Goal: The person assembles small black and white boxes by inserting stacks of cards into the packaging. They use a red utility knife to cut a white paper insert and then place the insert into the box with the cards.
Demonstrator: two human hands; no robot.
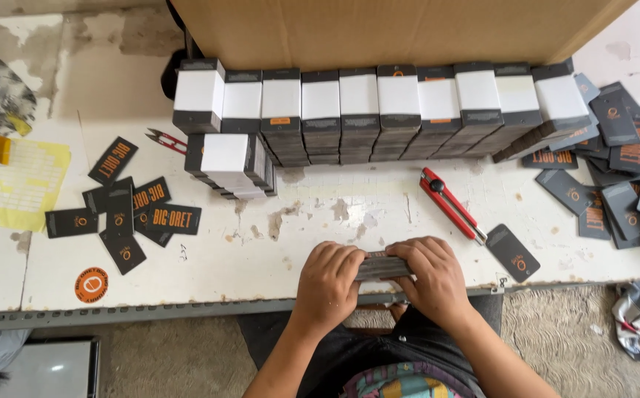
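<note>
Both hands meet at the table's (379,221) near edge: left hand (329,284) and right hand (435,278) either side of a card stack (382,265) held between them. Box cutter (450,203) lies just beyond the right hand. Row of banded bundles (379,110) stands behind, against a cardboard box (394,29). Loose tags (125,210) lie far left; a tag heap (622,162) far right.

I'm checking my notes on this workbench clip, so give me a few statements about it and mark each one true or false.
1. Both hands, left hand and right hand, grip one stack of dark cards. True.
2. The red box cutter lies left of the hands. False: it lies to their right.
3. A row of white-banded bundles stands before the cardboard box. True.
4. The round orange sticker sits on a bundle. False: it lies on the white table.
</note>
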